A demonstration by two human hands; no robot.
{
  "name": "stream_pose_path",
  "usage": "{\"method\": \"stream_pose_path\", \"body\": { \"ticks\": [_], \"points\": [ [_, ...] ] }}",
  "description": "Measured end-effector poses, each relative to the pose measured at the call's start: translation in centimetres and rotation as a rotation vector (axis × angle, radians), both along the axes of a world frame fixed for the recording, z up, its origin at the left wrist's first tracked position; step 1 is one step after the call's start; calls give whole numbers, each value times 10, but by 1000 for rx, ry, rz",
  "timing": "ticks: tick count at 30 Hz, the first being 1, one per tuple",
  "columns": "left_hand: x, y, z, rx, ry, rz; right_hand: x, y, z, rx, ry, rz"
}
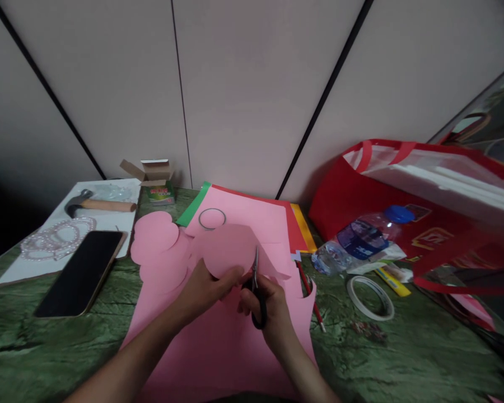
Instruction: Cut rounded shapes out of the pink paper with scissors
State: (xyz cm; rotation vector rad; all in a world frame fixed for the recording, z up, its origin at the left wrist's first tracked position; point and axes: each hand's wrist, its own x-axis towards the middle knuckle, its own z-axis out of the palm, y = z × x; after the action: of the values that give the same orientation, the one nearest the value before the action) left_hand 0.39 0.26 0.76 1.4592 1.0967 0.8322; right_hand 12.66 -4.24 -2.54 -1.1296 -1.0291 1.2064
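My left hand point(212, 288) pinches the lower edge of a pink paper piece point(230, 250), rounded on its left and angular at the upper right. In my right hand point(269, 305) is a pair of scissors point(258, 299) with dark handles, fingers wrapped in the loops. Its blades point up at the right side of the pink piece and look nearly together. Pink paper circles point(156, 238) lie overlapping to the left. Beneath both hands spreads a large pink sheet point(218, 358), with a curved notch at its right edge.
Left stand a phone point(82, 274), hammer point(105, 205), bead strings point(59, 238) and small open box point(159, 190). Behind lie coloured sheets point(304, 229) and a thin ring point(212, 219). Right are a pencil point(315, 305), tape roll point(370, 298), water bottle point(361, 240) and red bag point(340, 196).
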Motion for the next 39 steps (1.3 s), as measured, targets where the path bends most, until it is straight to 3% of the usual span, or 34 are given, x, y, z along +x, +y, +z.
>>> {"method": "stream_pose_path", "body": {
  "ticks": [25,39],
  "points": [
    [-3,2,-3,-2,62,36,-1,-1,0,-33,66,21],
    [1,-1,0,-6,-44,117,-2,0,-7,-13,39,87]
  ]
}}
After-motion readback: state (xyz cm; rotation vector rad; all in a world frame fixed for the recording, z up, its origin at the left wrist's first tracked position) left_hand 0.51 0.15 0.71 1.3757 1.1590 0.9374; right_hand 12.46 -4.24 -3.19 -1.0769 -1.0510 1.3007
